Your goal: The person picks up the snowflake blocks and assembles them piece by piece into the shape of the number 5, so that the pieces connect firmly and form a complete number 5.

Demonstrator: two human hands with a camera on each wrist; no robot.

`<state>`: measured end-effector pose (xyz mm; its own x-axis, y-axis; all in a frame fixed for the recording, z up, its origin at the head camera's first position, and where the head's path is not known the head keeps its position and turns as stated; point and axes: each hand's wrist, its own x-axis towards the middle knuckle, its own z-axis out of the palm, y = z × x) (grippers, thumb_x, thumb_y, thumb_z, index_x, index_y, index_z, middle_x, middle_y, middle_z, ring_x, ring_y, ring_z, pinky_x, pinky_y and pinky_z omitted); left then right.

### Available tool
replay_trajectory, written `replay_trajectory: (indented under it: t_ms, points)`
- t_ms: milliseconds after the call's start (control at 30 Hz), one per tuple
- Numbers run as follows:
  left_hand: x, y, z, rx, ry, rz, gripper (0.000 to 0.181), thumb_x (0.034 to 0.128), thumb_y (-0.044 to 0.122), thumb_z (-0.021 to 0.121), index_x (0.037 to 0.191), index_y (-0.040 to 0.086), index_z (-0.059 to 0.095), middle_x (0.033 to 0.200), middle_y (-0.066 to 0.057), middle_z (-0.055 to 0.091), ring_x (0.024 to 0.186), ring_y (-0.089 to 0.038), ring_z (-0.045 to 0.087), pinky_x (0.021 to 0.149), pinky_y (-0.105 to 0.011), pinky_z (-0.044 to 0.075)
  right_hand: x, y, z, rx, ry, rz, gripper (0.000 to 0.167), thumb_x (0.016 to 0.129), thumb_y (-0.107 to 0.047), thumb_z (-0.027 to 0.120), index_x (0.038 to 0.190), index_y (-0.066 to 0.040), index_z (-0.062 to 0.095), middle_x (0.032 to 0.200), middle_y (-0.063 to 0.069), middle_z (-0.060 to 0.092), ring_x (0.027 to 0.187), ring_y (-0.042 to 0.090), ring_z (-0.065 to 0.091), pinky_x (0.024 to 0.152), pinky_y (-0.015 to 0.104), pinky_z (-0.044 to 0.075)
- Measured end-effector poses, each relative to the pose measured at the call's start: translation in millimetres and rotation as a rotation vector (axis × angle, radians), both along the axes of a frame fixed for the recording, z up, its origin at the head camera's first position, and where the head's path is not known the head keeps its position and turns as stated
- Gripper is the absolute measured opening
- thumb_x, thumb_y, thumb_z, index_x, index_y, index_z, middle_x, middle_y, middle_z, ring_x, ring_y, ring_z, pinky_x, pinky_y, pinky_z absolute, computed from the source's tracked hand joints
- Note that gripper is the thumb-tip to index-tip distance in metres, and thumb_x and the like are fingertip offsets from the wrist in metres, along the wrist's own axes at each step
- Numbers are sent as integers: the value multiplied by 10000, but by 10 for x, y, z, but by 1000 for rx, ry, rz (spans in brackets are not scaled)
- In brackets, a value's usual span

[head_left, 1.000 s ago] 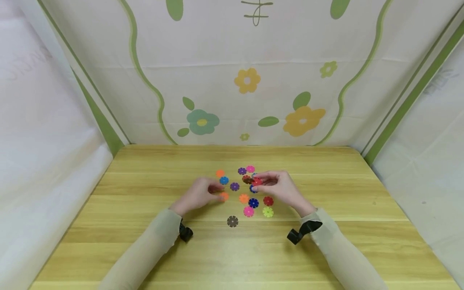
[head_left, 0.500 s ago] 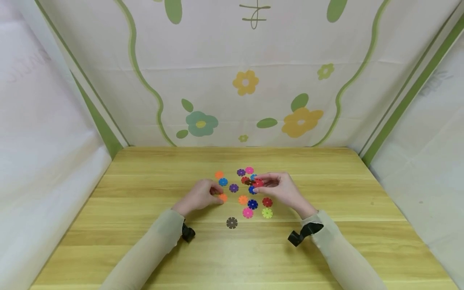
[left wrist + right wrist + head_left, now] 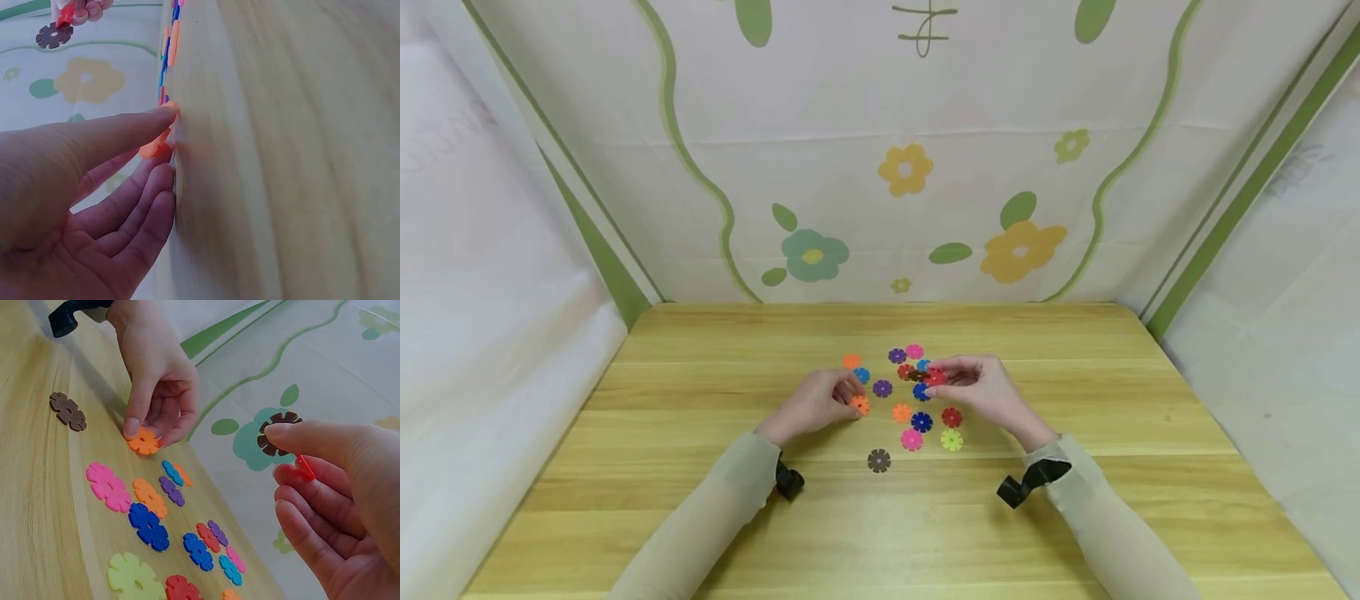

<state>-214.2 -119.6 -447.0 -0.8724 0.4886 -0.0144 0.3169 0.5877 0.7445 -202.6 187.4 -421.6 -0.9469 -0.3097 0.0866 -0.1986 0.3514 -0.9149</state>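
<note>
My left hand [image 3: 814,407] pinches an orange flower-shaped notched disc [image 3: 145,442] between thumb and fingertips, low by the tabletop. In the left wrist view that orange disc [image 3: 154,147] is partly covered by the thumb. Above the scattered discs, my right hand [image 3: 988,390] holds a brown notched disc [image 3: 268,445] joined at an angle to a red disc [image 3: 305,467]. The right thumb hides part of the brown one. Lying between the hands are a purple disc [image 3: 882,388], another orange disc [image 3: 902,412] and a dark blue disc [image 3: 922,422].
Nearer the person lie a loose brown disc [image 3: 879,460], a pink disc [image 3: 912,440], a yellow-green disc [image 3: 951,440] and a dark red disc [image 3: 952,417]. Several more discs lie toward the back. White printed cloth [image 3: 820,100] encloses the wooden table [image 3: 880,542] at back and sides.
My left fingers have closed on the orange disc and tilted it, so its face now shows toward the head camera. The right hand keeps its joined discs in almost the same spot.
</note>
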Motion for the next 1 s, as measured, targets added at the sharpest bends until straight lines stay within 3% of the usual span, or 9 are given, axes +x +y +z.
replay_trajectory:
  t_ms: [200, 500, 800, 1000]
  points:
    - [-6, -6, 1, 60, -13, 10, 215, 891, 63, 799, 1095, 100, 741, 920, 17, 680, 842, -152, 635, 759, -328, 560, -10, -6, 7, -7, -5, 1, 410, 824, -210, 880, 1183, -63, 746, 1000, 55, 746, 892, 285, 695, 765, 316, 596]
    - [-36, 2, 34, 200, -65, 115, 110, 919, 185, 792, 1011, 135, 758, 947, 31, 706, 870, -180, 656, 782, -334, 565, -17, -9, 0, -16, -19, 9, 415, 826, -224, 881, 1184, -62, 747, 1026, 74, 747, 905, 293, 693, 769, 311, 595]
    - [-12, 45, 116, 276, -102, 167, 162, 940, 277, 770, 1018, 136, 779, 921, 19, 733, 897, -301, 687, 789, -487, 561, -17, -19, 2, 8, -8, 8, 415, 825, -244, 883, 1180, -72, 753, 993, 61, 741, 872, 263, 697, 755, 308, 596]
    - [-1, 98, 160, 308, -134, 200, 164, 943, 284, 766, 1001, 131, 771, 885, -7, 738, 888, -345, 700, 801, -511, 567, -9, -35, -14, 0, -11, 22, 423, 824, -226, 883, 1189, -59, 747, 993, 71, 738, 873, 281, 695, 749, 299, 594]
